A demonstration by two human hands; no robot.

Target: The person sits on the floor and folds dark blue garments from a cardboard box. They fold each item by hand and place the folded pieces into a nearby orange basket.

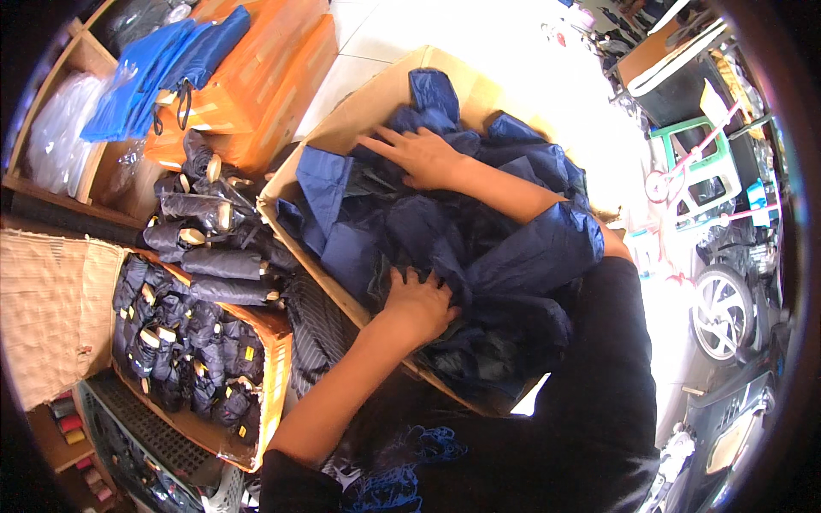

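Head: left hand [417, 309], right hand [421, 159] splayed over cloth [534, 252].

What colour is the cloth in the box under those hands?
The cloth is dark navy blue; the head view shows it.

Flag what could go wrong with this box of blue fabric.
Snag: blue fabric lies over part of the right forearm; pulling the right hand back might drag pieces out.
Spill: fabric is heaped up to the rim of the cardboard box; pressing with the left hand could push some over.
Knock: the left forearm is near the open box of dark bundles; it may bump it.
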